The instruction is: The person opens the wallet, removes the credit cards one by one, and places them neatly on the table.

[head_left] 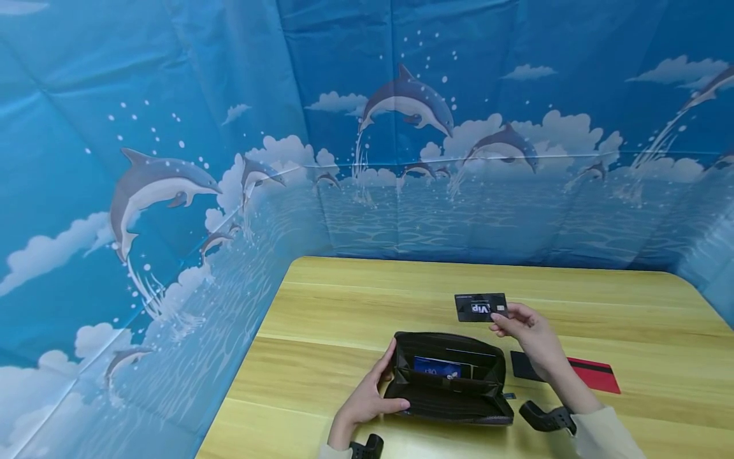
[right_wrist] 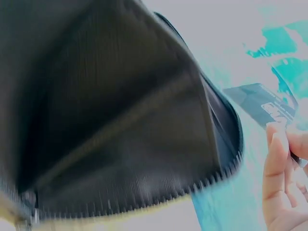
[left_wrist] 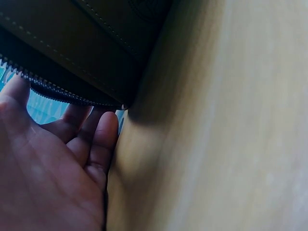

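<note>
A black zip wallet (head_left: pixel 448 377) lies open on the wooden table (head_left: pixel 355 306), with a blue card (head_left: pixel 437 367) standing in one of its slots. My left hand (head_left: pixel 374 392) grips the wallet's left end, thumb on the near edge, fingers behind. My right hand (head_left: pixel 527 328) pinches a black card marked VIP (head_left: pixel 480 306) by its right end, above and beyond the wallet. In the left wrist view my fingers (left_wrist: pixel 91 137) curl under the wallet's zip edge (left_wrist: pixel 62 91). The right wrist view shows the wallet's dark inside (right_wrist: pixel 115 115) and the black card (right_wrist: pixel 262 103) at my fingertips (right_wrist: pixel 276 154).
A red card with a black stripe (head_left: pixel 596 374) and a dark card (head_left: pixel 524 366) lie on the table right of the wallet, partly under my right forearm. Blue dolphin-print backdrop (head_left: pixel 172 191) walls the table's left and far sides.
</note>
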A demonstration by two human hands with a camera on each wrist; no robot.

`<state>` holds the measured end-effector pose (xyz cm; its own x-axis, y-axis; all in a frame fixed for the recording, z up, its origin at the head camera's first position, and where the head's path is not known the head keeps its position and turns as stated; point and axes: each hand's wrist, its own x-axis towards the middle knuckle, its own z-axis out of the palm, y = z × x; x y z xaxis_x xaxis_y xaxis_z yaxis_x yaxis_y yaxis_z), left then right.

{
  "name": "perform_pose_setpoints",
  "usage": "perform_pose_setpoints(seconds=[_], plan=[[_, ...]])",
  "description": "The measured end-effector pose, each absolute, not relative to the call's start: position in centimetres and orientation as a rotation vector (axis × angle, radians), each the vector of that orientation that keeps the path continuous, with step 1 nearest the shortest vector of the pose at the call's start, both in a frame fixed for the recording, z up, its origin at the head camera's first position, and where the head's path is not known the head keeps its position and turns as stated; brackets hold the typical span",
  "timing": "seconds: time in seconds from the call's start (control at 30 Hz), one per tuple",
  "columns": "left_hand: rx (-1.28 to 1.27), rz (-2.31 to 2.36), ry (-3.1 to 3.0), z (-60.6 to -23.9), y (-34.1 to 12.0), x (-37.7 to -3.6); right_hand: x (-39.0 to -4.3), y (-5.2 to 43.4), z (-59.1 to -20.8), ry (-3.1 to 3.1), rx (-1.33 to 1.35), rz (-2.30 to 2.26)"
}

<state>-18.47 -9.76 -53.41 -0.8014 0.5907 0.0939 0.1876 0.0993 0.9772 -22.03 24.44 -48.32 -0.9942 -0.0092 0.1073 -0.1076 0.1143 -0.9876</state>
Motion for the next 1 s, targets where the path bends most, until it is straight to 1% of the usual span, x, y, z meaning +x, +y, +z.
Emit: perform_pose_setpoints(seconds=[0.13,0.3,0.53,0.8,1.0], plan=[[0.767,1.77,2.045,-53.5,-9.7,-18.5,-21.9,26.8,-49.4,-2.221,-0.048,2.028],[0.773,1.763,2.049,-53.5,-9.7,-18.6,-20.8,29.0,-49.3,-2.127,-0.238,2.024],[0.772,1.756,2.052,-53.3,-9.7,-18.6,-19.6,32.2,-49.7,-1.986,-0.399,2.045],[0.798,1.771,2.044,-53.5,-9.8,-18.9,-18.7,35.6,-51.8,-1.911,-0.572,2.024],[0.784,1.754,2.066,-53.5,-9.7,-18.7,-17.6,38.0,-53.2,-1.786,-0.661,2.092]])
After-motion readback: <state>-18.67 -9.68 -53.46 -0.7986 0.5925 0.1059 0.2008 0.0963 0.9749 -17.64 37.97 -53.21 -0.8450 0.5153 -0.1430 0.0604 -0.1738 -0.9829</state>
